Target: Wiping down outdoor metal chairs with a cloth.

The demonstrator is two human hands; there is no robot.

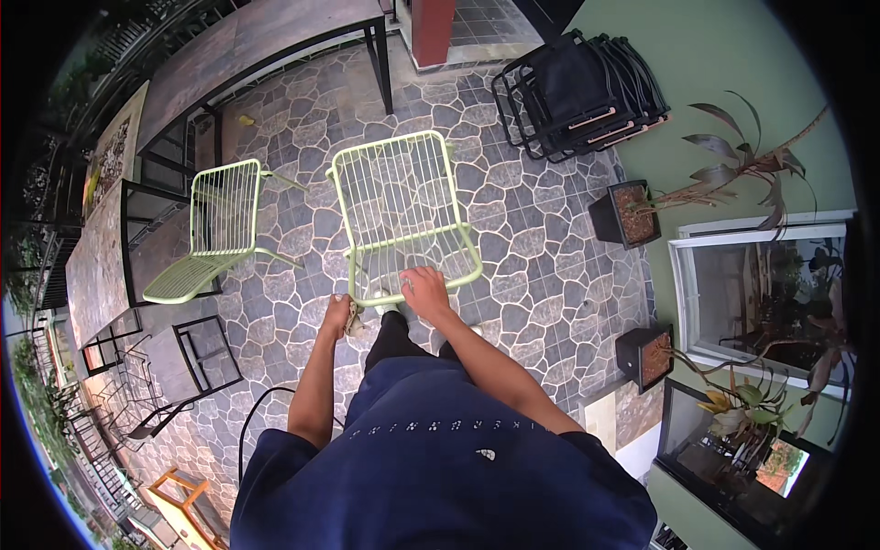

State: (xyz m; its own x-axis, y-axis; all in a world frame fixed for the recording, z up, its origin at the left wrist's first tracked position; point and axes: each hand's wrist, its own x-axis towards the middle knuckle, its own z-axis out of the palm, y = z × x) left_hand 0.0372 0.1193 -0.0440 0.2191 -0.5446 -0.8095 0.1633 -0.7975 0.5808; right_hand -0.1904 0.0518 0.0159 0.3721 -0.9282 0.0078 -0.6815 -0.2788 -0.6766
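Note:
In front of me on the stone-patterned floor stands a light green metal-wire chair (397,189). My right hand (426,290) is at the rim of the chair nearest to me, its fingers reaching over the wires; whether it grips the rim is not clear. Beside the left corner of that rim, my left hand (338,315) is closed on a crumpled beige cloth (354,322). A second light green wire chair (223,220) stands to the left, turned sideways.
Stone-topped tables (96,258) with black frames line the left side. Folded black chairs (581,96) lean at the upper right wall. Two potted plants (629,220) (646,357) stand along the green wall at right. A wooden piece of furniture (182,509) is at lower left.

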